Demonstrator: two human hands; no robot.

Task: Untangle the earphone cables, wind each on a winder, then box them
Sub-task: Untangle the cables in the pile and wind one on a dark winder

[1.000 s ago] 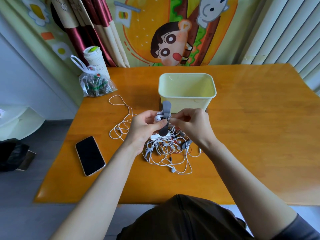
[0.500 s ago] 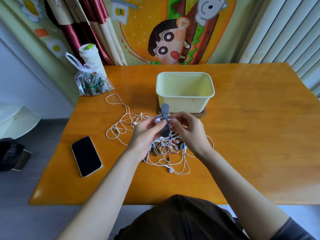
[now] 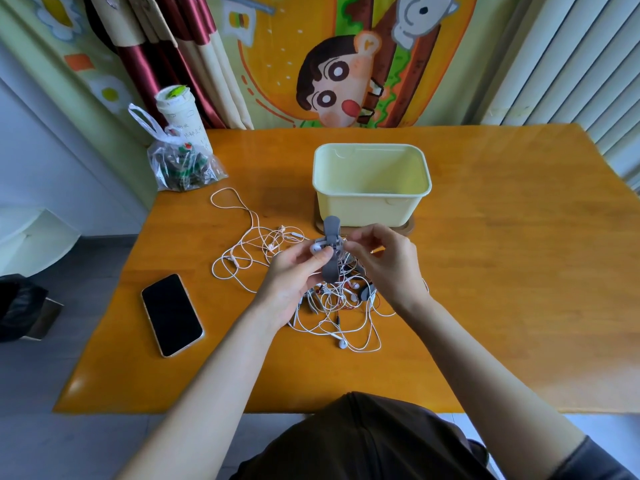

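Head camera looks down on my left hand (image 3: 294,271), which grips the grey winder (image 3: 331,233) upright above the middle of the table (image 3: 502,271), thumb pressing a white cable (image 3: 317,246) against its waist. My right hand (image 3: 384,261) has its fingers curled, pinching at the winder's right side, on that same cable as far as I can tell. I judge the winding step barely begun: the tangle (image 3: 339,306) lies under my hands, a loose strand (image 3: 242,244) trails toward the left edge, and the yellow box (image 3: 370,206) toward the far edge looks empty. Next I must draw this cable clear of the heap, then lap it round evenly.
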